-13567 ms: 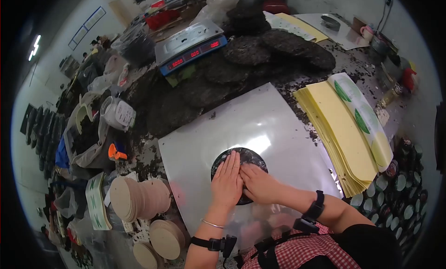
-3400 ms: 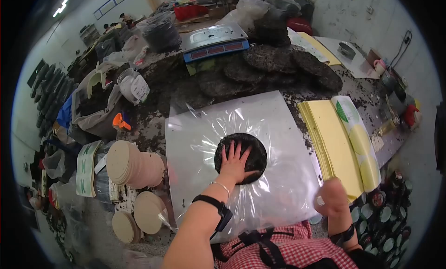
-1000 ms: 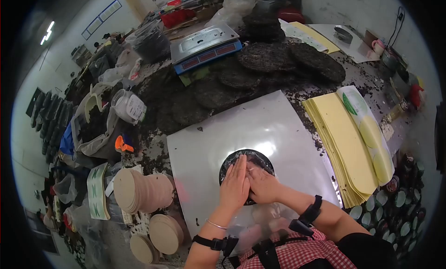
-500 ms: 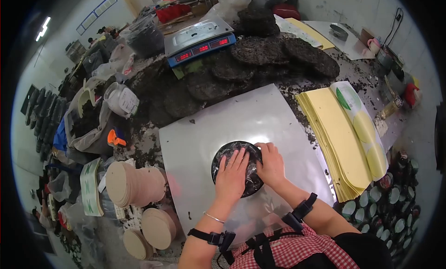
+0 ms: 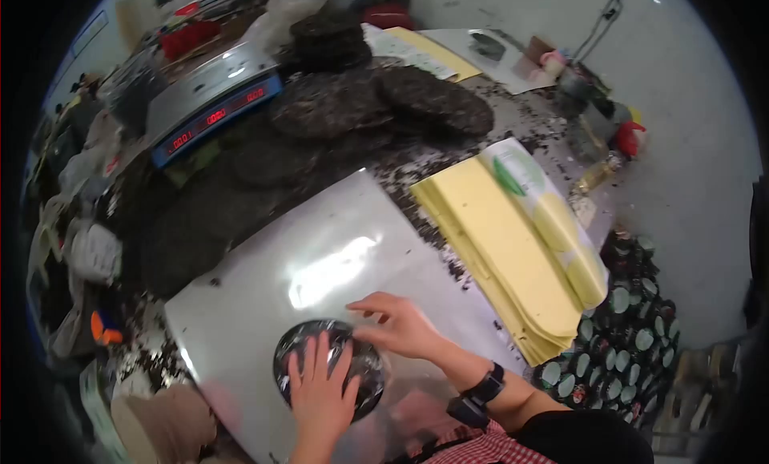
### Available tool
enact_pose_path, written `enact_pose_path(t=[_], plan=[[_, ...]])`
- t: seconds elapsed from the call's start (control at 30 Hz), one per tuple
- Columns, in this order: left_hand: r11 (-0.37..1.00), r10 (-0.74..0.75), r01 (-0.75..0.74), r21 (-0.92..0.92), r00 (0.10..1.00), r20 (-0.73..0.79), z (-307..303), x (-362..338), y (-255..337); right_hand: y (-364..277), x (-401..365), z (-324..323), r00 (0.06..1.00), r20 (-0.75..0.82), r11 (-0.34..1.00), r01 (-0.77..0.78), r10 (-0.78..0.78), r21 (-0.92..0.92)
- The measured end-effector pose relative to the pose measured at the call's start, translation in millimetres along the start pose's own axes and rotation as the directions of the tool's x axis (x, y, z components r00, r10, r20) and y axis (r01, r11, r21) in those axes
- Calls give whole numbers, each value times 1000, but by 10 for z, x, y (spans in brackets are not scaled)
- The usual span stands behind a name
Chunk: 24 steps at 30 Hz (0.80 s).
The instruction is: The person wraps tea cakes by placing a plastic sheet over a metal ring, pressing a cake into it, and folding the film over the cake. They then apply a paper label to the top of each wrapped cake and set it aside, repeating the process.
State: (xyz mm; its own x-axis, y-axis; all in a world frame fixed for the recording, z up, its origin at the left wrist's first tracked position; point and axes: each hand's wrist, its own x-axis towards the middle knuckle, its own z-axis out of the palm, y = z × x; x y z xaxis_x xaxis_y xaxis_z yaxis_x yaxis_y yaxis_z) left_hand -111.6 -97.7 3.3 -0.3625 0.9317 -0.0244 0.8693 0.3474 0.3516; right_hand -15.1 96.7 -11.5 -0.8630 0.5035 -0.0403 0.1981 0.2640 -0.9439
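A round black disc-shaped thing (image 5: 368, 368) with shiny, crinkled clear film over it lies on a smooth silvery sheet (image 5: 264, 264). My left hand (image 5: 322, 390) rests flat on its top, fingers spread. Just past the disc's upper right edge, my right hand (image 5: 398, 326) hovers with thumb and fingers apart, holding nothing. A bright glare shows on the sheet beyond both hands.
Dark, rough round cakes (image 5: 336, 103) are piled behind the sheet, beside a scale (image 5: 216, 115) with red digits. Stacked yellow sheets (image 5: 497, 256) lie to the right. Brown cardboard discs (image 5: 164, 424) and an orange tool (image 5: 106, 328) are at left; dark crumbs are scattered around.
My right hand has come off the disc's edge and moved slightly away, fingers loosening. My left hand stays on the disc. The view has swung to the right.
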Motion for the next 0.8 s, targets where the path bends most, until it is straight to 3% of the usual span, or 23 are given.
enact_pose_path(t=[0.07,0.1,0.13,0.17,0.23,0.33,0.43,0.5,0.53,0.57,0.6,0.63,0.7,0.73,0.8], plan=[[998,29,-29,-48,1000,1,48,65,9,173,179,-858,893,-429,950,-4,-137,-312],[1000,-15,15,-7,999,37,22,-27,5,362,352,-1354,700,-613,786,-120,-367,-607],[998,-58,55,40,995,80,-22,-88,3,500,452,-1847,632,-598,585,-268,-493,-765],[999,-43,41,26,996,82,-89,-87,13,833,503,-2327,703,-455,310,-335,-547,-890],[995,-3,0,97,999,40,-142,-38,23,1597,503,-3011,837,-213,-12,-254,-504,-967],[995,-76,68,70,991,112,-92,4,20,1796,574,-3174,846,-189,-29,-234,-498,-972],[992,-99,86,92,983,157,-166,-14,56,1847,581,-3129,804,-307,134,-278,-509,-951],[989,-2,-5,150,999,49,-182,-23,55,1808,588,-3307,742,-341,235,-249,-577,-940],[996,-82,78,37,992,98,-104,-36,54,1792,554,-3633,648,-540,329,-428,-538,-842],[996,-69,65,66,996,55,-55,-83,9,1769,485,-3988,528,-710,417,-576,-466,-703],[997,-53,52,49,999,12,-46,-93,5,1924,248,-4671,403,-664,402,-562,-630,-723],[998,-60,60,3,998,-18,-58,-82,14,2074,-113,-5508,375,-920,883,-386,-116,-269],[997,-46,39,-60,990,-130,-47,-116,-1,1579,-773,-5951,384,-916,993,-35,119,115],[992,-36,15,-123,984,-172,-12,-131,-47,1385,-963,-6071,372,-916,987,2,149,162],[991,-32,4,-134,978,-207,58,-161,-80,34,-832,-3979,471,-880,984,123,57,129]])
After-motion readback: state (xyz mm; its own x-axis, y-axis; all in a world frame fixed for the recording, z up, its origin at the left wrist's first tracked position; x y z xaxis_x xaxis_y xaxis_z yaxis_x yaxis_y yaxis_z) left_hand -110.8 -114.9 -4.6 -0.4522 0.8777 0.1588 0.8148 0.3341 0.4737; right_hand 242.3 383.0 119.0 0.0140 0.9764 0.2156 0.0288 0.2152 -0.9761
